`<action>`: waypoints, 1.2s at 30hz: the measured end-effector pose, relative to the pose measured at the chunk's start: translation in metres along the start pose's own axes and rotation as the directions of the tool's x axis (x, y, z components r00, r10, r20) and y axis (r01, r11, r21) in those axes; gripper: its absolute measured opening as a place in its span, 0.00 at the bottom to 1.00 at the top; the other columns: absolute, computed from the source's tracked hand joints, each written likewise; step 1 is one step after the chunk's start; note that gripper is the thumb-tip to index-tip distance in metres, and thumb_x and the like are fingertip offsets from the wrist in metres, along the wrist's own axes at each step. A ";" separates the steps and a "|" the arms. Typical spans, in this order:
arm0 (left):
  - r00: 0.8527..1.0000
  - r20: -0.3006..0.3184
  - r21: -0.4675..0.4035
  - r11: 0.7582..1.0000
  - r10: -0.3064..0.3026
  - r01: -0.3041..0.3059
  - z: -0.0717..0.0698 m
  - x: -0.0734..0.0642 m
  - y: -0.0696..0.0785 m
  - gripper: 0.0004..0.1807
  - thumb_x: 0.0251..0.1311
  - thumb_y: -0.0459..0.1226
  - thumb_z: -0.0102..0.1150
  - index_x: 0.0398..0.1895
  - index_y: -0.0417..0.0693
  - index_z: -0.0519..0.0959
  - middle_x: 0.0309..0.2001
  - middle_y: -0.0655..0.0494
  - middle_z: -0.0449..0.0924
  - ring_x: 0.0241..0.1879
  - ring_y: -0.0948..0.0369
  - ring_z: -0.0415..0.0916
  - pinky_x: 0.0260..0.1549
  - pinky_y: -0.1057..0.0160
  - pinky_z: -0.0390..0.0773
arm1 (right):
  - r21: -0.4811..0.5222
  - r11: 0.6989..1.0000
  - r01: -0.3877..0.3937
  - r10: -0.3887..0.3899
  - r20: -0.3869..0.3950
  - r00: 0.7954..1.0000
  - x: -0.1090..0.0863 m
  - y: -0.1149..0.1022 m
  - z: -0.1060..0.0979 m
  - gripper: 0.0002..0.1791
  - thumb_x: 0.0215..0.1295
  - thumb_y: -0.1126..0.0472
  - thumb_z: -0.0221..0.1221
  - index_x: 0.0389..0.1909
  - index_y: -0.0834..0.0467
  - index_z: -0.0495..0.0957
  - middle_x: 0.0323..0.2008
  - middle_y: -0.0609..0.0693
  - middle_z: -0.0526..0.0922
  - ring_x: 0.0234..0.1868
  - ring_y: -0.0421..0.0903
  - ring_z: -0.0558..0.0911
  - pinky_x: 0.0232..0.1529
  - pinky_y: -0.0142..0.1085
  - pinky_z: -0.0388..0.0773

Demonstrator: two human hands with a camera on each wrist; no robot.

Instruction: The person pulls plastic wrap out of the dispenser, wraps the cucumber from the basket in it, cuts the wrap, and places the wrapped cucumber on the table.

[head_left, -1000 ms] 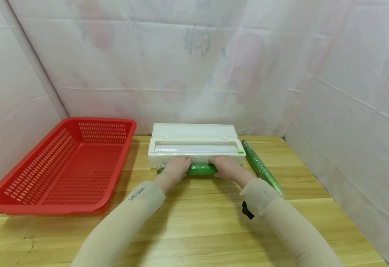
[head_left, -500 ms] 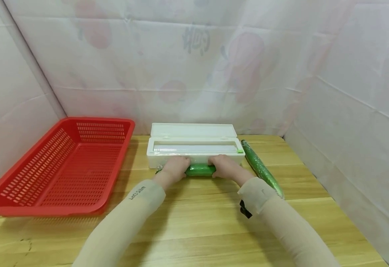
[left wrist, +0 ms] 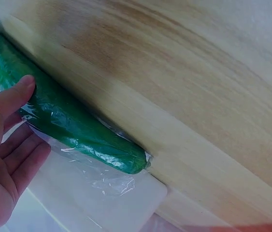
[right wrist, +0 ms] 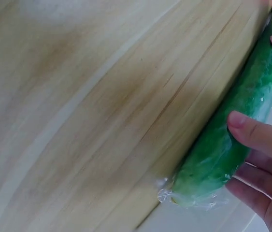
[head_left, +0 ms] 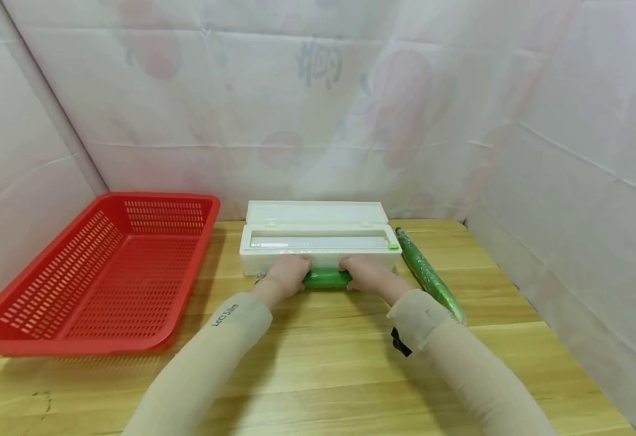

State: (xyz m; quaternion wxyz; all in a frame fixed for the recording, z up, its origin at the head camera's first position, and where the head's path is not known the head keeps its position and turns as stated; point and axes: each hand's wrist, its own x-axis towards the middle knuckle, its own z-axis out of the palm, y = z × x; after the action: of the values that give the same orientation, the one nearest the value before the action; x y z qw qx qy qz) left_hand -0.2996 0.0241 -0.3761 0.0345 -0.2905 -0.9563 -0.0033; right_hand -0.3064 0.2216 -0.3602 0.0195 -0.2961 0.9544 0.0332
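Both hands grip one cucumber (head_left: 326, 278) that lies crosswise against the front of a white cling film box (head_left: 322, 241). My left hand (head_left: 287, 272) holds its left part, thumb on the near side and fingers behind, as the left wrist view shows. In the same way my right hand (head_left: 365, 272) grips the right part. Clear film covers the cucumber (left wrist: 68, 116), and a loose sheet of film (left wrist: 109, 176) runs from it toward the box. At its other end, crumpled film (right wrist: 167, 194) sticks out past the tip.
A second cucumber (head_left: 429, 275), wrapped in film, lies slanted right of the box. On the left stands a red plastic basket (head_left: 200, 266). The box lid (head_left: 318, 212) is up, with a green slider (head_left: 393, 246) at the right end. White curtains enclose the wooden table (head_left: 318, 363).
The held cucumber has turned slightly in the hands, and its left tip is now more hidden by film and the left hand. Both hands stay in nearly the same place.
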 end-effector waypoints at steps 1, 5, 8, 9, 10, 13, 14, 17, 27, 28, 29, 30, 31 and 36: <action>1.000 0.001 -0.004 1.000 -0.001 0.001 0.000 0.000 0.000 0.16 0.50 0.40 0.68 0.41 0.46 0.79 0.42 0.53 0.82 0.46 0.57 0.79 0.49 0.60 0.77 | -0.030 1.000 0.002 -0.002 0.001 1.000 0.000 -0.001 0.000 0.15 0.47 0.64 0.70 0.38 0.58 0.80 0.39 0.51 0.84 0.41 0.48 0.82 0.45 0.42 0.78; 1.000 0.001 0.016 1.000 0.006 -0.006 0.000 -0.001 0.002 0.15 0.51 0.40 0.68 0.42 0.46 0.79 0.42 0.53 0.82 0.46 0.57 0.79 0.49 0.59 0.77 | -0.139 0.990 -0.010 0.014 0.028 1.000 0.000 -0.007 0.002 0.14 0.50 0.63 0.68 0.39 0.58 0.80 0.38 0.51 0.84 0.40 0.48 0.82 0.42 0.42 0.79; 1.000 -0.001 0.061 0.998 0.017 -0.017 0.001 0.000 0.003 0.14 0.52 0.41 0.66 0.42 0.47 0.79 0.42 0.53 0.82 0.46 0.56 0.79 0.48 0.58 0.77 | -0.183 0.983 -0.017 0.024 0.036 0.999 -0.001 -0.010 0.002 0.15 0.53 0.62 0.67 0.43 0.59 0.79 0.41 0.53 0.83 0.42 0.50 0.82 0.43 0.43 0.79; 1.000 -0.001 0.080 0.997 0.022 -0.021 0.001 0.001 0.004 0.14 0.53 0.41 0.66 0.42 0.47 0.79 0.42 0.53 0.82 0.45 0.56 0.79 0.48 0.58 0.78 | -0.193 0.981 -0.016 0.022 0.028 0.999 -0.002 -0.010 0.002 0.16 0.54 0.61 0.66 0.43 0.60 0.79 0.42 0.54 0.83 0.43 0.50 0.82 0.44 0.43 0.79; 1.000 0.005 0.099 0.995 0.025 -0.025 0.000 0.002 0.004 0.14 0.54 0.42 0.65 0.43 0.48 0.79 0.42 0.53 0.82 0.45 0.56 0.79 0.47 0.59 0.78 | -0.206 0.978 -0.014 0.018 0.019 1.000 -0.003 -0.009 0.002 0.16 0.54 0.60 0.66 0.44 0.60 0.79 0.42 0.54 0.83 0.43 0.50 0.82 0.45 0.43 0.79; 0.999 0.006 0.130 0.991 0.032 -0.033 -0.001 0.003 0.006 0.13 0.56 0.41 0.64 0.43 0.48 0.78 0.41 0.53 0.82 0.44 0.57 0.79 0.46 0.59 0.78 | -0.231 0.973 -0.005 0.005 0.000 1.000 -0.008 -0.007 0.001 0.22 0.56 0.53 0.65 0.47 0.63 0.79 0.45 0.54 0.79 0.46 0.51 0.79 0.48 0.43 0.77; 0.999 0.011 0.133 0.990 0.033 -0.034 -0.001 0.004 0.006 0.13 0.56 0.41 0.63 0.43 0.48 0.78 0.41 0.53 0.82 0.44 0.57 0.79 0.46 0.60 0.78 | -0.233 0.973 0.001 -0.001 0.000 1.000 -0.010 -0.006 0.001 0.24 0.57 0.51 0.64 0.49 0.64 0.78 0.45 0.54 0.78 0.46 0.50 0.77 0.48 0.43 0.76; 0.999 0.019 0.111 0.993 0.035 -0.037 -0.001 0.006 0.007 0.12 0.56 0.40 0.63 0.43 0.48 0.78 0.42 0.53 0.82 0.44 0.57 0.79 0.46 0.60 0.78 | -0.175 0.985 -0.007 0.000 -0.042 0.999 -0.021 0.001 -0.001 0.30 0.59 0.47 0.61 0.55 0.64 0.74 0.48 0.56 0.75 0.48 0.51 0.75 0.47 0.43 0.77; 0.999 0.024 0.125 0.991 0.039 -0.042 0.003 0.005 0.000 0.14 0.55 0.40 0.65 0.43 0.49 0.78 0.44 0.54 0.81 0.47 0.57 0.78 0.48 0.58 0.77 | 0.181 0.945 -0.271 0.319 -0.352 0.880 -0.031 0.073 -0.007 0.56 0.45 0.48 0.71 0.67 0.70 0.51 0.64 0.69 0.60 0.64 0.65 0.61 0.65 0.57 0.58; 0.999 0.024 0.125 0.991 0.044 -0.047 0.003 0.004 -0.001 0.14 0.54 0.40 0.65 0.43 0.49 0.77 0.43 0.54 0.81 0.46 0.57 0.78 0.48 0.58 0.77 | 0.193 0.938 -0.289 0.338 -0.313 0.888 -0.031 0.079 -0.005 0.58 0.44 0.47 0.72 0.68 0.71 0.49 0.65 0.69 0.58 0.64 0.66 0.60 0.66 0.57 0.56; 0.998 0.022 0.126 0.991 0.052 -0.054 0.004 0.003 -0.001 0.15 0.54 0.41 0.65 0.44 0.49 0.77 0.43 0.54 0.81 0.46 0.57 0.78 0.48 0.58 0.78 | 0.205 0.934 -0.294 0.343 -0.278 0.897 -0.030 0.084 -0.003 0.59 0.44 0.46 0.72 0.68 0.71 0.49 0.64 0.70 0.58 0.64 0.66 0.60 0.65 0.58 0.55; 0.998 0.015 0.126 0.990 0.061 -0.063 0.004 0.001 -0.002 0.15 0.54 0.41 0.65 0.43 0.48 0.77 0.42 0.53 0.81 0.45 0.57 0.78 0.47 0.58 0.78 | 0.224 0.931 -0.288 0.340 -0.250 0.906 -0.029 0.088 0.000 0.59 0.44 0.46 0.72 0.68 0.71 0.49 0.64 0.70 0.59 0.64 0.66 0.60 0.65 0.58 0.55; 0.998 0.008 0.127 0.989 0.070 -0.070 0.005 0.000 -0.002 0.15 0.53 0.41 0.66 0.43 0.48 0.76 0.41 0.53 0.81 0.45 0.57 0.79 0.46 0.58 0.78 | 0.239 0.930 -0.280 0.334 -0.228 0.915 -0.028 0.090 0.003 0.59 0.44 0.46 0.71 0.68 0.71 0.49 0.64 0.70 0.59 0.64 0.67 0.60 0.65 0.59 0.55; 0.993 -0.015 0.195 0.974 0.121 -0.115 0.009 -0.010 -0.005 0.20 0.52 0.45 0.66 0.46 0.47 0.77 0.42 0.53 0.80 0.46 0.57 0.77 0.49 0.60 0.77 | 0.405 0.884 -0.236 0.318 -0.149 0.936 -0.023 0.097 0.019 0.56 0.49 0.49 0.69 0.72 0.65 0.46 0.70 0.67 0.52 0.70 0.66 0.51 0.68 0.59 0.50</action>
State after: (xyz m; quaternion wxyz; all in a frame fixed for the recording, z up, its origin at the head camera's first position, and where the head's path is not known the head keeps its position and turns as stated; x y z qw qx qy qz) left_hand -0.2950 0.0146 -0.3858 0.0753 -0.3420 -0.9326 0.0880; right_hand -0.3419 0.3158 -0.3727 -0.0296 -0.1485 0.9716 -0.1818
